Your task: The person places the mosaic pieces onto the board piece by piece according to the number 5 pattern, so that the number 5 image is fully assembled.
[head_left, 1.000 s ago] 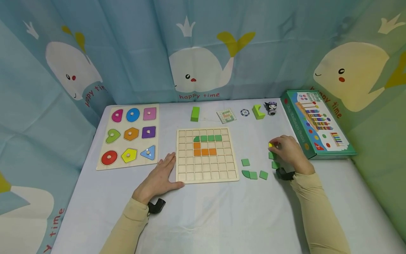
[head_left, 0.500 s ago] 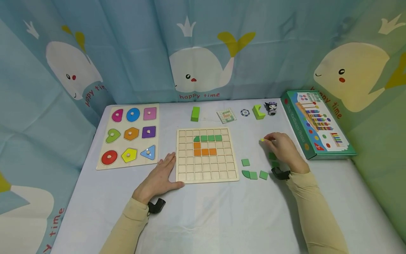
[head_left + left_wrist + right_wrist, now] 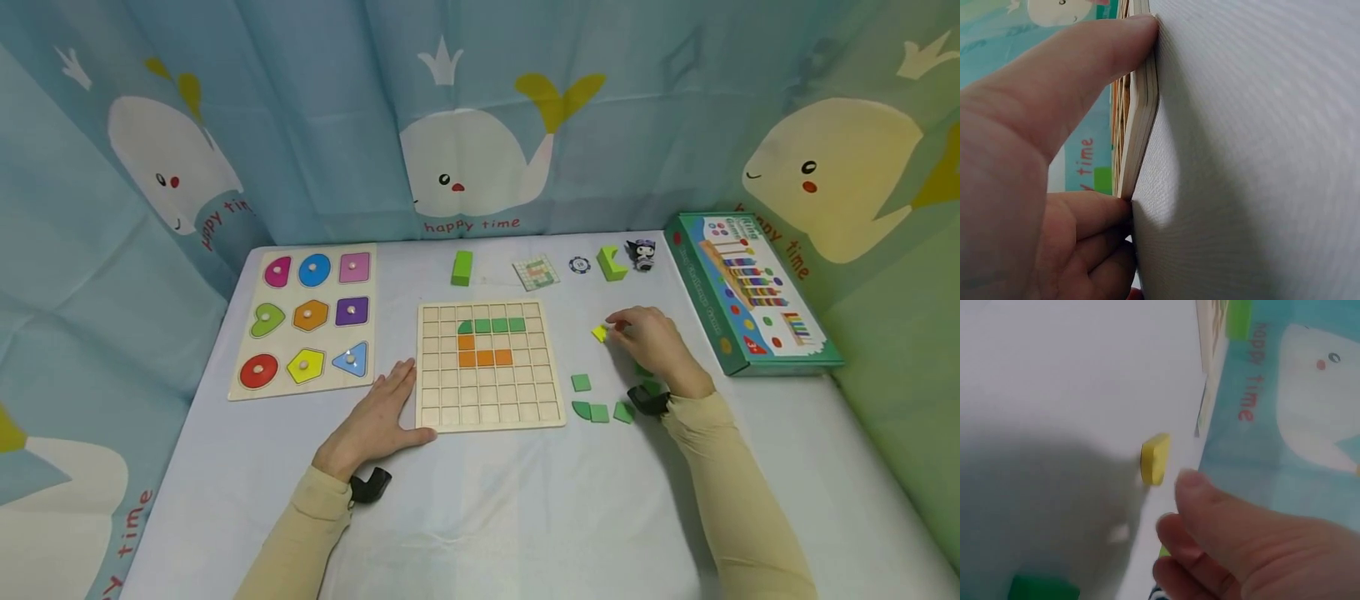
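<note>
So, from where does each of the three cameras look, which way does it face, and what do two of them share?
Head: above the table, facing forward and down at the wooden grid board; both cream sleeves, left hand and right hand show.
Left wrist: low at the table surface, facing along the grid board's edge; thumb and fingers touch it.
Right wrist: facing the small yellow wooden tile; fingertips lie just beside it.
Shared: head and right wrist both show the yellow tile.

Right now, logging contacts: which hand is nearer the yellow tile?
Right. The right hand has its fingers at the yellow tile; the left hand rests far across, beside the grid board.
</note>
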`<state>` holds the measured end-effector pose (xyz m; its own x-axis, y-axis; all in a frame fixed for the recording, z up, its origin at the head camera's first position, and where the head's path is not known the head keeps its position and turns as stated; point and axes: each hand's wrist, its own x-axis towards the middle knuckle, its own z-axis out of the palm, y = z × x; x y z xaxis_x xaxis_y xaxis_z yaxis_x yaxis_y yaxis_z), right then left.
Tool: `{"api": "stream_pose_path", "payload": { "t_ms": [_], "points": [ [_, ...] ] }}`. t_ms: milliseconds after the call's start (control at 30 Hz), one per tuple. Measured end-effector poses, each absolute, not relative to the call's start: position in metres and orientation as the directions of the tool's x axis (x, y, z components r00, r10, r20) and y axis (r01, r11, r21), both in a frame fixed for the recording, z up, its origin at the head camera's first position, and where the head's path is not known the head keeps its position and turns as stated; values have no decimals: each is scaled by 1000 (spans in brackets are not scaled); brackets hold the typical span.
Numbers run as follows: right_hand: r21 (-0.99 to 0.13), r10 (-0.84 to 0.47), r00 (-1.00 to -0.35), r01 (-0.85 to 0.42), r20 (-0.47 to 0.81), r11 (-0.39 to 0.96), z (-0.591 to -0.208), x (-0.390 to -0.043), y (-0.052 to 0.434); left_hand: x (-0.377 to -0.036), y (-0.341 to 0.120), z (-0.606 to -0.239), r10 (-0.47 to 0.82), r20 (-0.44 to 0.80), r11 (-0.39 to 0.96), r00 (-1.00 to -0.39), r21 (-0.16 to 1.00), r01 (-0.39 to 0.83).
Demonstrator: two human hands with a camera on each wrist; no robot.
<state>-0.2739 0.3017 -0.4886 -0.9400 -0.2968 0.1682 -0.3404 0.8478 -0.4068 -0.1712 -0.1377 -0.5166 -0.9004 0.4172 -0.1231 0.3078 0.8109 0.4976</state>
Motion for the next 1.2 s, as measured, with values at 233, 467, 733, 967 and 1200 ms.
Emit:
{"api": "stream_pose_path", "payload": {
  "t_ms": [233, 467, 733, 967, 1200],
  "points": [
    [-378, -252, -966, -258, 65, 889, -491, -280, 292, -171, -138, -517, 412, -136, 814, -901, 499, 297],
    [-282, -237, -966, -256, 101, 925, -492, -281, 284, -171, -138, -519, 413, -131, 811, -901, 503, 298],
    [-251, -264, -958, -285, 115, 925, -493, -282, 276, -172, -138, -519, 414, -127, 813, -901, 496, 304],
    [-184, -283, -946, -309, 156, 933, -497, -280, 272, -172, -138, -519, 411, -129, 815, -902, 494, 301],
    [-212, -295, -942, -325, 158, 922, -499, -279, 268, -172, -137, -518, 410, -127, 814, -903, 499, 299]
  ]
}}
